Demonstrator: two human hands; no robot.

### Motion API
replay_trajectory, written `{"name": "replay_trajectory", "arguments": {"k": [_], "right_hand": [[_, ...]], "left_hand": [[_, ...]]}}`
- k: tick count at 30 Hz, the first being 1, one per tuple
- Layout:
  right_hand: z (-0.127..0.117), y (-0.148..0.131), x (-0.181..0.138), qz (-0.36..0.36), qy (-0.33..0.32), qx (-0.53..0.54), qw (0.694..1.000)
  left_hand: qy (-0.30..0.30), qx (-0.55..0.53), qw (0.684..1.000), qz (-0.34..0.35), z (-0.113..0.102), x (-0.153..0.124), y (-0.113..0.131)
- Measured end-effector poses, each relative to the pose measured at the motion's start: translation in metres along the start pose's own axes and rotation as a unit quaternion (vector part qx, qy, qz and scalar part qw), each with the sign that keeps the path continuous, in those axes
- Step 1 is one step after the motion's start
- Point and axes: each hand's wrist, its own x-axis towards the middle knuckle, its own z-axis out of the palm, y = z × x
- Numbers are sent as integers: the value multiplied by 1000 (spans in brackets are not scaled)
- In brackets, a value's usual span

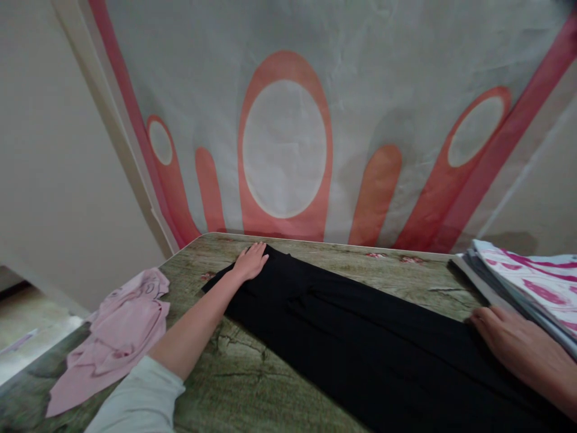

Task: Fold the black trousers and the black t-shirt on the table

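Black garment (360, 325): lies spread flat and lengthwise across the table (225, 385), running from the far left corner area towards the near right edge of the view. It appears smooth, with a lengthwise fold line near its middle.

Left hand (250, 261): laid palm down on the far left end of the black garment, fingers extended and together, gripping nothing. The forearm crosses the garment's left edge; a pale sleeve (139, 400) shows at the near edge.

Right hand (514, 346): rests flat on the right part of the black garment, fingers stretched out towards the left, nothing pinched or held. The garment thus lies under both palms and stretches between them.

Surroundings: a crumpled pink garment (119, 328) lies on the table's left side, well apart from the black one. A stack of folded clothes (536, 282), white with pink markings on top, sits at the right, just beside the right hand. A grey wall hanging (283, 138) with red-orange shapes hangs behind the table.
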Motion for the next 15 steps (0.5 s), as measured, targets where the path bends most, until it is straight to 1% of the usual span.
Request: {"name": "replay_trajectory", "arguments": {"k": [2, 3, 6, 8, 10, 12, 15], "right_hand": [[-5, -10, 4, -42, -24, 6, 999], [-6, -18, 6, -60, -31, 14, 998], [-7, -45, 8, -97, -50, 58, 992], [-5, -64, 6, -116, -85, 95, 985], [-4, -76, 3, -126, -122, 122, 977], [-3, -82, 1, -134, -152, 130, 971], [-4, -84, 2, -139, -174, 122, 967]], "left_hand": [[17, -10, 999, 36, -5, -13, 8], [16, -19, 998, 55, -5, -19, 13], [-15, -51, 995, 86, -2, -36, 23], [-36, -62, 994, 83, 3, -41, 26], [-42, -64, 995, 69, 7, -43, 27], [-43, -63, 995, 61, 10, -41, 25], [-52, -62, 995, 55, 10, -33, 23]]}}
